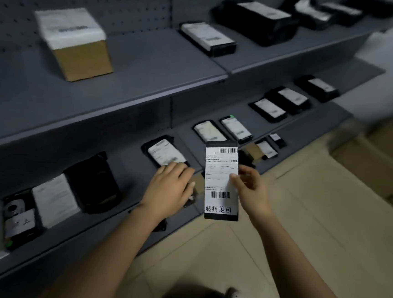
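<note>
The right hand (249,189) held a flat black parcel (221,179) upright in front of the shelf edge. Its thumb lay across the white label on the parcel's right side and its fingers (248,174) were curled round behind, so the grip was a pinch at mid-height. The label faced the camera, with one barcode near the top, another lower down and handwritten characters along the bottom.

The left hand (170,189) lay just to the left of the held parcel, palm down over the lower shelf (130,159), its fingers nearly straight and close together. Its fingertips reached the near edge of a labelled black packet (164,152) lying flat on the shelf; whether they pressed on it could not be told. It gripped nothing. A small brown package (198,180) showed in the narrow gap between the two hands, beside the left thumb and partly hidden behind the held parcel.

Left of the left hand, a bulky black pouch (92,182) sat on the same shelf. Beyond the top edge of the held parcel, two more labelled packets (209,131) lay side by side. Far above the left hand, on the upper shelf, stood a cardboard box (74,43) with white wrapping over its top.
</note>
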### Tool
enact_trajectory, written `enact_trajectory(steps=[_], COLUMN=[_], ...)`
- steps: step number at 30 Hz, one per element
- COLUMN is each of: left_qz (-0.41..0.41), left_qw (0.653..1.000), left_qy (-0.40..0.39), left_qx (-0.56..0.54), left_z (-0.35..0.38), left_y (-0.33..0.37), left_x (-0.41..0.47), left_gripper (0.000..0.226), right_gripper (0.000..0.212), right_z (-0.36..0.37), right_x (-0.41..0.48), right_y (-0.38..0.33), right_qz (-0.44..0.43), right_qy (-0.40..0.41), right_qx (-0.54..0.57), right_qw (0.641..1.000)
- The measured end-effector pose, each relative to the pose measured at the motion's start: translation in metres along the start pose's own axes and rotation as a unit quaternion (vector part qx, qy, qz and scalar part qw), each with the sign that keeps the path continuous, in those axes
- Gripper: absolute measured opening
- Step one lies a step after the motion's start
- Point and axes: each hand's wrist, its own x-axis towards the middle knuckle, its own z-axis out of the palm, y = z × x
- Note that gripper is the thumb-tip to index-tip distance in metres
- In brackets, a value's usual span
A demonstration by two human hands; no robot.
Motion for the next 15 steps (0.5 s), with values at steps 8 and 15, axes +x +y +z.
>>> enact_trajectory(steps=[8, 15], left_qz=[0.116, 0.149], left_qw=[0.99, 0.982], left_qy=[-0.024, -0.021], left_qx=[-0.073, -0.118], left_z=[0.035, 0.081], left_y=[0.147, 0.297], left_x=[0.092, 0.142], left_gripper=[0.033, 0.029], right_gripper=[0.026, 0.028], right_z=[-0.163, -0.326], right_x=[-0.003, 0.002], right_y=[0.009, 0.041], right_qz=[0.003, 0.01], right_qy=[0.153, 0.257], right_qx=[0.052, 0.131], right_qw=[0.987, 0.957])
